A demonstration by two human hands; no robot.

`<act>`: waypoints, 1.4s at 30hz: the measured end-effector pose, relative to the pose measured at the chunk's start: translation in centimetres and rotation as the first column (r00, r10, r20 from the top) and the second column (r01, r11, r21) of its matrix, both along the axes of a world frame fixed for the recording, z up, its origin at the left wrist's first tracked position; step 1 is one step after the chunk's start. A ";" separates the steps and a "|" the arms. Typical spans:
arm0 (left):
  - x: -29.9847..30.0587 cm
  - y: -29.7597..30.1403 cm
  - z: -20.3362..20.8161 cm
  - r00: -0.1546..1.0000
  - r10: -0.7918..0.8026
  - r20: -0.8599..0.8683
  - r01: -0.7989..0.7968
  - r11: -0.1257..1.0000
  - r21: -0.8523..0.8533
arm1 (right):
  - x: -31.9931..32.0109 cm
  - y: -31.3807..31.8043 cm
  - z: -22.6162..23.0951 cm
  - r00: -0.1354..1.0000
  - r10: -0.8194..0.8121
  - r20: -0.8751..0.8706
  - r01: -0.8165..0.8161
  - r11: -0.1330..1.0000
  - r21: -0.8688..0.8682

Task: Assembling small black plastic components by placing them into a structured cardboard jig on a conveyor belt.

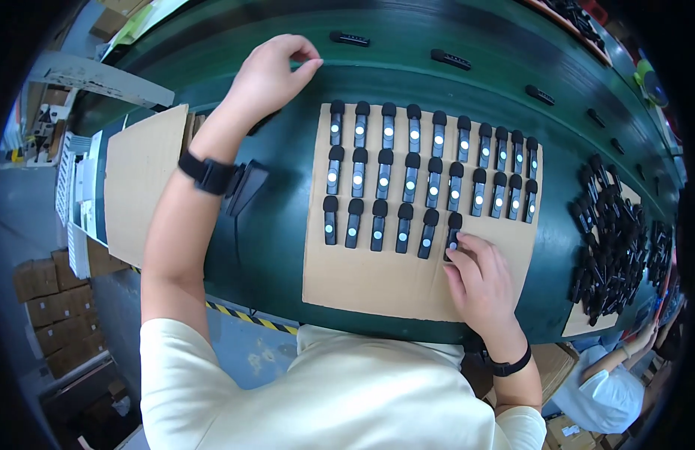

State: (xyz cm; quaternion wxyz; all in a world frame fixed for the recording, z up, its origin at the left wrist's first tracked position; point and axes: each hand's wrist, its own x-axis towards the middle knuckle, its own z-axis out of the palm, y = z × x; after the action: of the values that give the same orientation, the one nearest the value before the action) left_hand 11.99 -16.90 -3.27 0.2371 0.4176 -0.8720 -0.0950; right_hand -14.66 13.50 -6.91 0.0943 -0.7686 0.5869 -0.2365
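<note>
Small black clip-on microphones with foam caps lie in three rows on a flat cardboard sheet (377, 289); each has a pale round dot on its body. My right hand (482, 281) pinches the lower part of the microphone (453, 223) at the right end of the nearest row. Farther off, my left hand (271, 75) is raised over the green work surface, its fingers curled in and the thumb near the index finger. No object shows between those fingertips. Just right of it, a microphone (350, 38) lies on the green conveyor belt.
More microphones (451, 59) are spaced along the belt (407, 34). A big pile of them (610, 240) rests on cardboard at the right. A black stand-like device (247, 186) is beside my left forearm, near stacked cardboard (146, 180). Another person (606, 386) is at the lower right.
</note>
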 end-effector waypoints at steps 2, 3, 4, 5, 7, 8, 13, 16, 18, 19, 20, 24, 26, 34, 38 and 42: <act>-0.7 -2.1 -0.8 0.995 0.031 0.090 -0.033 0.999 0.015 | -0.2 0.2 0.5 1.000 -0.005 0.020 0.005 1.000 -0.007; -0.7 -3.4 -1.5 0.995 0.035 0.092 -0.037 0.999 0.014 | -0.3 0.3 0.7 1.000 -0.001 0.022 0.001 1.000 -0.008; -0.9 -4.6 -2.3 0.994 0.032 0.101 -0.025 0.997 -0.077 | -0.5 0.4 0.8 1.000 -0.003 0.025 0.003 1.000 -0.013; -1.0 -6.0 -3.3 0.994 0.027 0.108 -0.009 0.986 -0.167 | -0.7 0.4 1.1 1.000 -0.008 0.024 0.009 1.000 -0.017; -0.8 -7.9 -4.7 0.993 0.027 0.119 0.004 0.966 -0.259 | -0.9 0.4 1.5 1.000 -0.009 0.028 0.010 1.000 -0.024; -1.2 -8.4 -5.0 0.988 0.032 0.153 0.013 0.959 -0.284 | -1.0 0.5 1.7 0.999 -0.014 0.045 0.014 1.000 -0.020; -0.9 -9.0 -4.8 0.962 0.136 0.239 -0.103 0.984 -0.143 | -1.1 0.2 2.4 0.993 0.002 0.114 0.000 1.000 -0.018; -1.0 -7.0 -3.4 0.979 0.146 0.145 -0.148 0.989 -0.001 | -1.1 0.1 2.7 0.989 0.021 0.149 -0.018 1.000 -0.022; -0.8 -4.5 -2.4 0.992 0.101 -0.074 -0.096 0.993 0.072 | -1.1 0.0 3.1 0.981 0.049 0.190 -0.044 0.999 -0.032; -1.2 -2.3 -1.6 0.979 0.082 -0.189 -0.053 0.986 0.156 | -1.1 -0.1 3.1 0.980 0.048 0.193 -0.042 0.999 -0.032; -1.7 0.3 -0.7 0.951 0.071 -0.302 0.001 0.972 0.234 | -0.9 -0.2 3.3 0.968 0.045 0.248 -0.036 0.998 -0.042; -1.9 11.4 1.5 0.836 0.037 -0.547 0.208 0.902 0.378 | 0.4 -1.3 4.4 0.913 0.041 0.407 -0.012 0.997 -0.072; -2.0 15.6 2.2 0.846 -0.078 -0.527 0.277 0.910 0.309 | 1.2 -1.9 5.1 0.861 0.036 0.508 0.011 0.996 -0.090; -2.7 21.5 1.7 0.755 -0.189 -0.628 0.472 0.822 0.320 | 3.0 -2.9 4.6 0.751 0.217 0.624 -0.210 0.974 -0.085; -3.0 22.1 1.3 0.738 -0.165 -0.655 0.474 0.818 0.327 | 3.3 -2.7 4.2 0.742 0.198 0.641 -0.156 0.980 -0.122; -3.2 22.2 1.3 0.744 -0.175 -0.644 0.469 0.824 0.318 | 3.2 -2.5 4.3 0.748 0.211 0.629 -0.175 0.977 -0.120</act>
State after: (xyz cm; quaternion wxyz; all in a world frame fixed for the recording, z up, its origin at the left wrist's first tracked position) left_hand 8.82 5.25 -1.98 0.3685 0.2484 -0.7662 -0.4641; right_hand -11.49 10.99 -2.63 0.2911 -0.7013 0.4308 -0.4877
